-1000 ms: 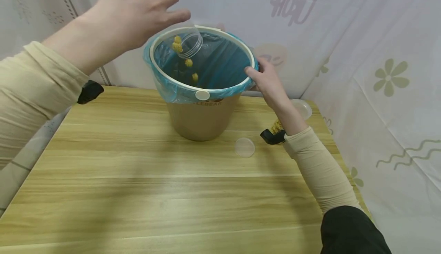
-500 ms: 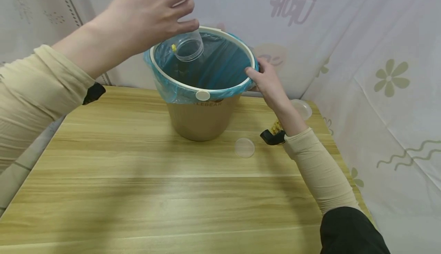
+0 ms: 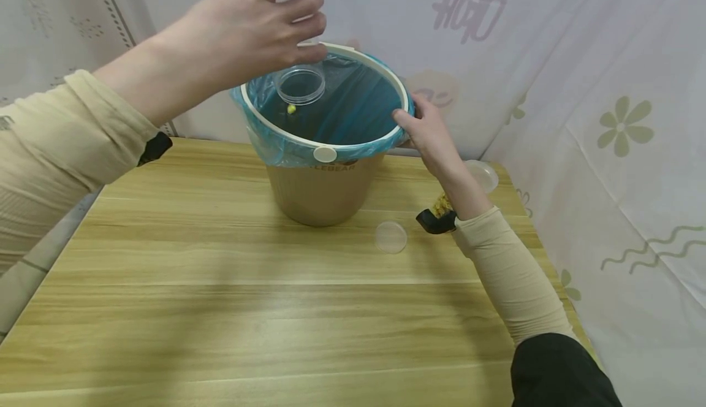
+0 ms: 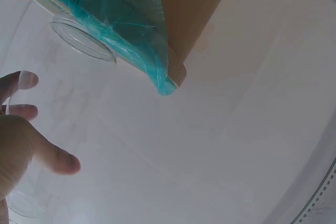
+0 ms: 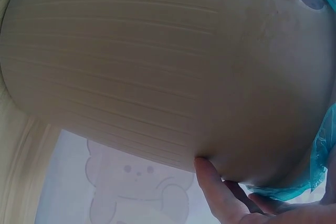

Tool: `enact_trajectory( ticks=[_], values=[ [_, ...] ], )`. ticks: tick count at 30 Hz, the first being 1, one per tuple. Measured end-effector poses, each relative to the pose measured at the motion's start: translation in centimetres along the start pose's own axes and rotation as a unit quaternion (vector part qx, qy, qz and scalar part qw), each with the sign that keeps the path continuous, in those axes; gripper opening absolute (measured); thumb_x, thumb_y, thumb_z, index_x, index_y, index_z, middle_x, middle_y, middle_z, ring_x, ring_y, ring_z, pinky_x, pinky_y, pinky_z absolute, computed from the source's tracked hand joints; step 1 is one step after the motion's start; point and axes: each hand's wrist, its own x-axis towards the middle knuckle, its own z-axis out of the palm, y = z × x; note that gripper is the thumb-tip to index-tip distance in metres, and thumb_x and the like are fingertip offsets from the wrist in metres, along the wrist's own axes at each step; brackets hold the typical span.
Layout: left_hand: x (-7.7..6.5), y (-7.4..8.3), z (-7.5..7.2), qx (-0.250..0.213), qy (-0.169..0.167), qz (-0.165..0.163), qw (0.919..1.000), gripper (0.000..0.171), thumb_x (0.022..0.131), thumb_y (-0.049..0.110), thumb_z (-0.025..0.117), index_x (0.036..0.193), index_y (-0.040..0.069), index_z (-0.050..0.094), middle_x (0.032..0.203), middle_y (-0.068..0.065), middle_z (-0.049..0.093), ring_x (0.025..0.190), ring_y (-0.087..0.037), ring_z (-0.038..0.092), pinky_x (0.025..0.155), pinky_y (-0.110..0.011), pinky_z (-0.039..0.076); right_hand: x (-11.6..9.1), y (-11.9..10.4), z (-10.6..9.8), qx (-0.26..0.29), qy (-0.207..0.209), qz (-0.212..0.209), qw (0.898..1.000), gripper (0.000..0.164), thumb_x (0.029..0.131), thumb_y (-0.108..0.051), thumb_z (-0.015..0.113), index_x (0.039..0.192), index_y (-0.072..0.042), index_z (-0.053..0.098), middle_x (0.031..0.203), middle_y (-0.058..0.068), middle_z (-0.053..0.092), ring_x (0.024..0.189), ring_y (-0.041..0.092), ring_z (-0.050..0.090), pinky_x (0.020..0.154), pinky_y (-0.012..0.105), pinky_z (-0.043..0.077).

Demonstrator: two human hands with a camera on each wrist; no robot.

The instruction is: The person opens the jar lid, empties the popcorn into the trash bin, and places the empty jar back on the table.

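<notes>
My left hand holds a clear plastic jar upside down over the bin, its round mouth facing into the opening. In the left wrist view the thumb and fingers stand around the see-through jar, and its mouth shows beside the bag. A small yellow piece is just below the jar's mouth. The beige trash bin is lined with a blue bag folded over its rim. My right hand grips the bin's right rim, thumb on top and fingers against the outer wall.
A round translucent lid lies on the wooden table right of the bin. Yellow pieces show partly behind my right wrist, with a clear round container farther back. Patterned cloth hangs behind the table and along its right side.
My left hand has moved slightly right and tipped the jar further down. Several yellow pieces have dropped from the jar into the bin; one shows below its mouth. My right hand stays on the rim.
</notes>
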Motion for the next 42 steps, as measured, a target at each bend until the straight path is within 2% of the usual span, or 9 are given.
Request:
enact_trajectory(
  ticks=[4,8,11,16,22,28,33,39,42],
  values=[
    [-0.3,0.1,0.0,-0.015,-0.013,-0.02,0.9996,0.077,0.071,-0.011,0.084,0.138,0.012,0.053,0.137,-0.022,0.055,0.134,-0.038,0.043,0.131,-0.051,0.013,0.0,0.0,0.2,0.003,-0.002,-0.001,1.0,0.055,0.095,-0.024,0.057,0.149,-0.013,0.052,0.137,0.017,0.064,0.117,0.031,0.07,0.084,0.034,0.064],
    [-1.1,0.3,0.1,-0.057,-0.02,-0.09,0.9941,0.082,0.074,-0.013,0.081,0.145,0.014,0.051,0.14,-0.022,0.052,0.137,-0.038,0.04,0.129,-0.055,0.019,0.1,-0.1,0.3,0.001,-0.005,0.001,1.0,0.056,0.095,-0.024,0.057,0.15,-0.014,0.051,0.139,0.017,0.063,0.118,0.032,0.069,0.086,0.036,0.064],
    [-1.9,0.5,0.4,-0.107,0.003,-0.148,0.9832,0.07,0.085,-0.016,0.066,0.145,0.016,0.05,0.14,-0.022,0.05,0.141,-0.038,0.039,0.125,-0.059,0.027,0.2,-0.1,0.3,-0.004,-0.005,0.005,1.0,0.057,0.096,-0.025,0.056,0.151,-0.014,0.05,0.14,0.017,0.063,0.12,0.033,0.068,0.091,0.043,0.062],
    [-3.6,0.7,0.6,-0.187,0.048,-0.222,0.9557,0.057,0.098,-0.014,0.038,0.145,0.017,0.048,0.145,-0.021,0.047,0.147,-0.04,0.037,0.124,-0.059,0.031,0.3,-0.1,0.2,-0.01,-0.007,0.008,1.0,0.057,0.097,-0.026,0.055,0.152,-0.017,0.049,0.144,0.016,0.06,0.124,0.033,0.066,0.096,0.052,0.059],
    [-5.4,1.9,0.4,-0.271,0.134,-0.322,0.8973,0.062,0.098,-0.004,0.019,0.144,0.021,0.052,0.149,-0.018,0.052,0.154,-0.035,0.032,0.128,-0.06,0.019,0.7,-0.2,-0.1,-0.018,-0.005,0.021,1.0,0.058,0.098,-0.029,0.054,0.154,-0.019,0.046,0.149,0.015,0.056,0.128,0.033,0.065,0.096,0.053,0.059],
    [-6.3,3.7,0.2,-0.293,0.2,-0.416,0.837,0.064,0.091,-0.005,0.024,0.138,0.021,0.059,0.139,-0.015,0.06,0.146,-0.035,0.042,0.126,-0.057,0.018,1.0,-0.4,-0.6,-0.015,-0.001,0.034,0.999,0.058,0.099,-0.03,0.052,0.156,-0.021,0.044,0.152,0.015,0.053,0.13,0.033,0.063,0.098,0.053,0.058],
    [-7.2,5.4,-0.1,-0.333,0.202,-0.494,0.7771,0.067,0.083,-0.009,0.036,0.136,0.019,0.063,0.138,-0.013,0.063,0.135,-0.037,0.047,0.119,-0.051,0.021,1.1,-0.5,-0.9,-0.019,0.002,0.039,0.999,0.057,0.1,-0.03,0.052,0.155,-0.021,0.045,0.153,0.014,0.053,0.131,0.032,0.062,0.099,0.053,0.058],
    [-9.1,7.5,-1.3,-0.409,0.158,-0.565,0.6994,0.074,0.077,0.0,0.074,0.145,0.023,0.056,0.143,-0.012,0.061,0.129,-0.041,0.047,0.113,-0.04,0.022,1.1,-0.6,-1.1,-0.016,-0.003,0.04,0.999,0.055,0.101,-0.032,0.052,0.155,-0.023,0.045,0.154,0.013,0.052,0.131,0.032,0.062,0.099,0.053,0.058],
    [-9.8,8.7,-1.6,-0.438,0.141,-0.586,0.6673,0.084,0.074,0.006,0.085,0.149,0.023,0.051,0.146,-0.011,0.059,0.128,-0.041,0.047,0.106,-0.04,0.026,1.1,-0.6,-1.1,-0.014,0.001,0.036,0.999,0.054,0.102,-0.033,0.051,0.155,-0.023,0.046,0.152,0.013,0.053,0.13,0.032,0.063,0.1,0.053,0.057]
  ],
)
